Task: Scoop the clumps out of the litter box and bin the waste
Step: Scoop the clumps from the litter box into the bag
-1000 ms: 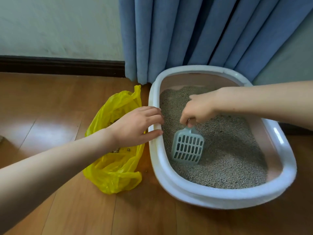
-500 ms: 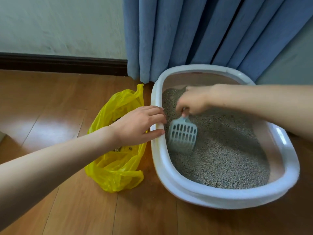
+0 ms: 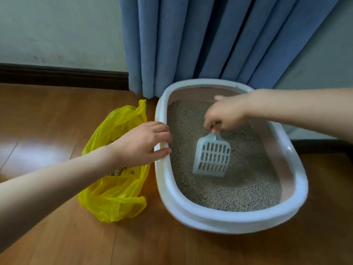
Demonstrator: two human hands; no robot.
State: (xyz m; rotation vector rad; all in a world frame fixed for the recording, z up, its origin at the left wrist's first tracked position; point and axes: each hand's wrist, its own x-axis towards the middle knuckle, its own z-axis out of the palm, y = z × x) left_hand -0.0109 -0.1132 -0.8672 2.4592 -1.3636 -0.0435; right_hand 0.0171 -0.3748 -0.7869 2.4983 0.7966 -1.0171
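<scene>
A white oval litter box [image 3: 225, 220] stands on the wooden floor, filled with grey litter [image 3: 248, 190]. My right hand [image 3: 225, 113] grips the handle of a pale blue slotted scoop [image 3: 213, 157], whose blade points down into the middle of the litter. My left hand [image 3: 142, 142] holds the box's left rim, fingers curled over the edge. A yellow plastic bag [image 3: 114, 196] lies open on the floor just left of the box, with some litter clumps [image 3: 119, 171] inside, partly hidden by my left forearm.
Blue curtains [image 3: 210, 41] hang right behind the box. A pale wall with a dark skirting board [image 3: 57, 75] runs along the back left. Wooden floor [image 3: 152, 245] stretches in front and to the left.
The scoop has moved from near the left wall of the box back to the middle of the litter. My left hand has stayed on the rim.
</scene>
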